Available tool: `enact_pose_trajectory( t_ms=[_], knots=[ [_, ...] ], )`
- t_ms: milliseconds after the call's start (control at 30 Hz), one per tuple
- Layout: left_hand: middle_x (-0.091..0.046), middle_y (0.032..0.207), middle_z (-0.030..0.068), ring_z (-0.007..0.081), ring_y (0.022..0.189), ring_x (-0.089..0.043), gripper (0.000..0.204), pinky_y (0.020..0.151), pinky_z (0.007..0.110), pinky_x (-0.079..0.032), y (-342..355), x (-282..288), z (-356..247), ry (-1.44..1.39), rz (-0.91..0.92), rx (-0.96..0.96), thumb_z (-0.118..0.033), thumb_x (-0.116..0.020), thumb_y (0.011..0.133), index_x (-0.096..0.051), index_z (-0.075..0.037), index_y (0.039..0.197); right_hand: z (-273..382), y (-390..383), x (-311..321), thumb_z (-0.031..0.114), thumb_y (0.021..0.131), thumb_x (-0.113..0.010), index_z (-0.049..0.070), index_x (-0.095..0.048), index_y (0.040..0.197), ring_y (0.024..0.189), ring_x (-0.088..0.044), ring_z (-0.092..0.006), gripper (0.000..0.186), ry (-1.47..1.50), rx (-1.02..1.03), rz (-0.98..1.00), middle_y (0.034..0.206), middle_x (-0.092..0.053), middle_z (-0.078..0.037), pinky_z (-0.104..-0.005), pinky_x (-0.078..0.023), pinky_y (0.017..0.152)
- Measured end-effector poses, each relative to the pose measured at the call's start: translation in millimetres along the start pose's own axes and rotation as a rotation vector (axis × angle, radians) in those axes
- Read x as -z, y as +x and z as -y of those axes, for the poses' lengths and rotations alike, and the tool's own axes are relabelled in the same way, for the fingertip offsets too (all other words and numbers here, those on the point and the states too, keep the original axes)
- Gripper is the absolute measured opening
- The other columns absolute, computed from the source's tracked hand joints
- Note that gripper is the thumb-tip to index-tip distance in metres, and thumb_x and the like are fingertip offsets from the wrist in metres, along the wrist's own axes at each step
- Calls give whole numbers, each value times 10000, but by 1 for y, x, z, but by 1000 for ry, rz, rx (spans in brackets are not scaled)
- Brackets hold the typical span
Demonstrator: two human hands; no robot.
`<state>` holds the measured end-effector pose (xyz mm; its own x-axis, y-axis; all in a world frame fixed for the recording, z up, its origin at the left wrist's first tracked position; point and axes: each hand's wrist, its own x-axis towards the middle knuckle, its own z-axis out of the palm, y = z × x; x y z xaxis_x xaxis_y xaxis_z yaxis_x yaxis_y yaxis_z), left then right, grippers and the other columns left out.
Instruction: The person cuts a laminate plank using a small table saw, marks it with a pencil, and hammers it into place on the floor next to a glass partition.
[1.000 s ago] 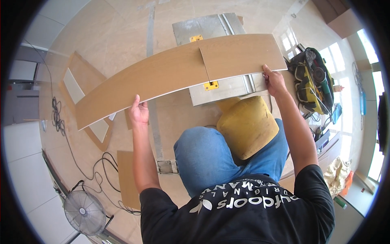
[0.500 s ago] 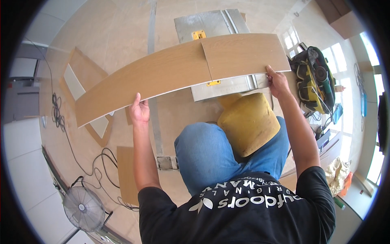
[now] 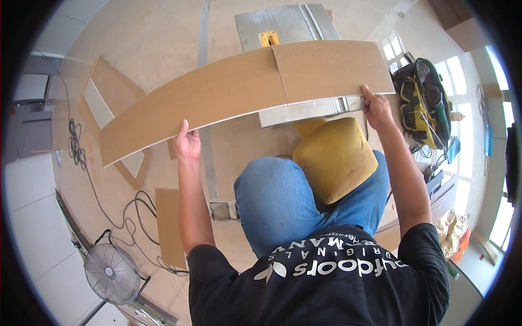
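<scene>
Two wood-coloured panels stretch in front of me, a longer left panel (image 3: 201, 95) and a shorter right panel (image 3: 331, 68), meeting at a seam. Whether they are joined or overlap there, I cannot tell. My left hand (image 3: 188, 145) grips the near edge of the left panel, thumb on top and fingers underneath. Close to the far right end, my right hand (image 3: 377, 111) pinches the near edge of the right panel the same way. Beneath the panels is a grey metal table saw (image 3: 288, 24) with a yellow insert, partly covered by them.
A yellow, scuffed, seat-like object (image 3: 334, 160) sits between my knees. On the right stands a tool bag (image 3: 417, 117) holding power tools. Cut boards (image 3: 106, 81) lie at left, beside cables (image 3: 76, 144). A floor fan (image 3: 111, 273) stands lower left, near another board (image 3: 171, 225).
Both hands keep their hold on the panels. The panels sit slightly higher in the picture, with the right end a little further right; the saw's near yellow insert is now covered.
</scene>
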<state>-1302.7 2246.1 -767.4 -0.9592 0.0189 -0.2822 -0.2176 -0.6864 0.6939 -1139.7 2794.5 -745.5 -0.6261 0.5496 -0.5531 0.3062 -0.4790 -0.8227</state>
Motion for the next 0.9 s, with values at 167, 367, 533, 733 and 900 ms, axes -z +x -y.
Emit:
enact_pose_trajectory(
  t_ms=[167, 367, 533, 733, 900],
  knots=[
    [-619, 1263, 92, 215, 1143, -619, 352, 949, 352, -566, 0, 17, -9, 8, -17, -16, 5, -608, 952, -550, -17, 1299, -4, -12, -8, 282, 925, -749, -13, -613, 948, 634, -469, -68, 326, -26, -11, -1, 782, -548, 8, -230, -407, 556],
    [-668, 1176, 138, 235, 1074, -641, 232, 965, 360, -547, -3, 44, -12, -166, 73, 156, -70, -567, 1001, -577, 3, 1222, -8, -39, 11, 398, 898, -756, -15, -647, 919, 620, -477, -92, 428, -260, 10, -143, 731, -543, -4, -266, -410, 528],
    [-596, 1327, 195, 279, 1188, -573, 403, 1110, 401, -428, -37, 75, -15, -18, 17, 254, -197, -481, 1056, -487, 81, 1348, -13, -91, 81, 238, 963, -659, 6, -632, 1133, 835, -659, -217, 289, 304, 112, -194, 1012, -680, -109, -374, -565, 788],
    [-637, 1269, 144, 215, 1095, -615, 372, 1009, 319, -508, -66, 61, -70, -25, 258, 157, -171, -555, 1031, -531, 75, 1309, -45, -144, 308, 195, 981, -616, 42, -608, 944, 765, -615, -183, 157, 373, 458, -745, 851, -639, -60, -363, -513, 665],
    [-666, 1209, 100, 180, 1025, -640, 289, 926, 270, -544, -57, 36, -74, 3, 192, -42, -128, -598, 1002, -588, 54, 1226, -106, -300, 554, 341, 977, -604, 33, -597, 1122, 857, -624, -220, 340, -9, 368, -1279, 1034, -664, -103, -386, -520, 741]
  ],
)
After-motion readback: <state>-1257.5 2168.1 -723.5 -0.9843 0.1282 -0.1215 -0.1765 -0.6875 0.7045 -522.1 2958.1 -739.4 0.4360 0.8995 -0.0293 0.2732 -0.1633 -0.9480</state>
